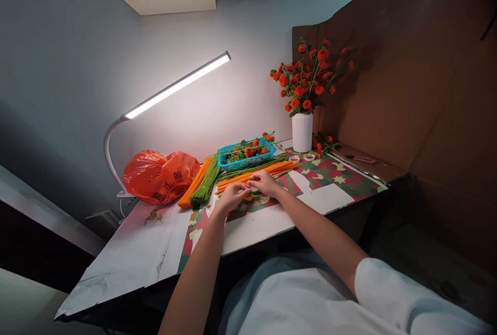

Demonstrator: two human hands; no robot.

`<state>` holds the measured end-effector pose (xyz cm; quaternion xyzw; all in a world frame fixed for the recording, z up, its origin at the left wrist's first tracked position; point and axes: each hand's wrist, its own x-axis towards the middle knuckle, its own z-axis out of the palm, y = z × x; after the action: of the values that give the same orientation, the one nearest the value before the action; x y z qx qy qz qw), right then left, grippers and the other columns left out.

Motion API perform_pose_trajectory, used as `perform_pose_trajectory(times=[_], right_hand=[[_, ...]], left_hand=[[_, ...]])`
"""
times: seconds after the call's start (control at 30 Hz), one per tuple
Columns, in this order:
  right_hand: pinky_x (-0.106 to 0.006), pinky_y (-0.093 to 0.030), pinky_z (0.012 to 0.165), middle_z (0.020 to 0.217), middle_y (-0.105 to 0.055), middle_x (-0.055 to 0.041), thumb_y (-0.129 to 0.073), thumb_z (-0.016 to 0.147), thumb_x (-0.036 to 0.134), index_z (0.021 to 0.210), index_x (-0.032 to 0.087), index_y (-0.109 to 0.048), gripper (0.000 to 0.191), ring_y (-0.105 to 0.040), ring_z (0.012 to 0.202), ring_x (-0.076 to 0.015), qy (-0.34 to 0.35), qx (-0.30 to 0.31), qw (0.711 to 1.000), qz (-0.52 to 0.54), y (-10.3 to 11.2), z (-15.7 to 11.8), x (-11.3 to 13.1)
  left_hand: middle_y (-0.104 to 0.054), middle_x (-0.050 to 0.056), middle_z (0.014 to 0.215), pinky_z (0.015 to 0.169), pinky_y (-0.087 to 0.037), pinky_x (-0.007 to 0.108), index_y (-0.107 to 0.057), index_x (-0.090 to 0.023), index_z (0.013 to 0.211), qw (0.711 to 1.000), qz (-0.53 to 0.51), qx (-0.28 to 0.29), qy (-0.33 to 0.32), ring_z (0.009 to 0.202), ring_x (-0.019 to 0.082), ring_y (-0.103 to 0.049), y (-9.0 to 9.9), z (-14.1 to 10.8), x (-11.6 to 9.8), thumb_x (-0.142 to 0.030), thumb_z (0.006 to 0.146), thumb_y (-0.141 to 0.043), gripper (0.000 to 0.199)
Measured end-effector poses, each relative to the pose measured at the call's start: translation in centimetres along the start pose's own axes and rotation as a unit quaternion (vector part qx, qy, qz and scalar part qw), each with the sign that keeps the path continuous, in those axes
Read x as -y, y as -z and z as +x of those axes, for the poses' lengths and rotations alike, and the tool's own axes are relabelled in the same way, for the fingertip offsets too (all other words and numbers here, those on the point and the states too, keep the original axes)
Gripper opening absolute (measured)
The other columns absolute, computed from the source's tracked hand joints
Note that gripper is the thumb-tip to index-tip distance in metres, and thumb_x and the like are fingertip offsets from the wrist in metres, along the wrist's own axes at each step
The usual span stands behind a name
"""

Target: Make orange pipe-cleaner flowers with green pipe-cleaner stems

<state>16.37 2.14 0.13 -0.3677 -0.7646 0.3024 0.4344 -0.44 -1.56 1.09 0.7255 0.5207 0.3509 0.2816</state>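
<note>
Over the near part of the table, my left hand [232,198] and my right hand [264,184] meet with fingers pinched together. A small orange flower piece with some green [248,197] shows just below the left fingertips, mostly hidden by them. What the right fingertips pinch is too small to make out. Right behind the hands lie orange pipe cleaners [233,184] and green stems [236,172]. To the left, an orange bundle [196,182] and a green bundle [207,182] of pipe cleaners lie side by side.
A blue basket [224,162] holds orange flowers. Behind on the right stands a white vase [302,133] with orange flowers [301,81]. Tape rolls [309,157] lie before it. A red plastic bag [159,174] and a lit lamp [178,85] stand left; a cardboard wall [407,76] rises right.
</note>
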Motion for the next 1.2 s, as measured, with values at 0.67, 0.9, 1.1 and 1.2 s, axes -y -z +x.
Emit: perform_pose_trajectory(times=[0.67,0.9,1.1,1.2], right_hand=[[-0.023,-0.029,0.060,0.059,-0.057,0.0011,-0.060,0.078,0.038,0.067,0.016,-0.066,0.025,-0.046,0.063,-0.0123,0.003,-0.002,0.999,-0.039,-0.25,-0.08,0.00],[-0.023,-0.031,0.061,0.058,-0.056,0.0013,-0.054,0.081,0.041,0.066,0.017,-0.063,0.030,-0.048,0.062,-0.0132,-0.007,-0.026,0.999,-0.023,0.08,0.09,-0.08],[-0.023,-0.031,0.062,0.060,-0.056,0.0013,-0.055,0.080,0.042,0.067,0.017,-0.063,0.030,-0.048,0.064,-0.0136,-0.010,-0.031,0.999,-0.040,0.08,0.06,-0.06],[-0.023,-0.029,0.061,0.059,-0.055,0.0016,-0.055,0.080,0.040,0.066,0.017,-0.064,0.028,-0.047,0.064,-0.0135,-0.010,-0.022,0.999,-0.045,-0.03,-0.09,0.20]], left_hand=[[-0.065,0.001,0.064,0.059,-0.042,0.027,-0.062,-0.017,0.066,0.996,0.053,-0.053,0.037,0.059,0.016,-0.058,-0.68,0.24,0.57,-0.039,0.064,-0.067,0.023],[-0.069,0.008,0.097,0.082,-0.047,0.035,-0.067,-0.018,0.090,0.995,0.034,-0.074,-0.053,0.092,0.024,-0.063,-0.56,0.42,0.69,-0.037,0.061,-0.075,0.036],[-0.071,0.007,0.088,0.083,-0.047,0.035,-0.067,-0.019,0.072,0.992,0.034,-0.094,-0.072,0.085,0.022,-0.064,-0.54,0.29,0.36,-0.032,0.070,-0.063,0.014],[-0.071,0.007,0.091,0.085,-0.047,0.035,-0.067,-0.020,0.067,0.992,0.057,-0.091,-0.072,0.087,0.022,-0.064,-0.56,0.21,0.23,-0.030,0.068,-0.064,0.011]])
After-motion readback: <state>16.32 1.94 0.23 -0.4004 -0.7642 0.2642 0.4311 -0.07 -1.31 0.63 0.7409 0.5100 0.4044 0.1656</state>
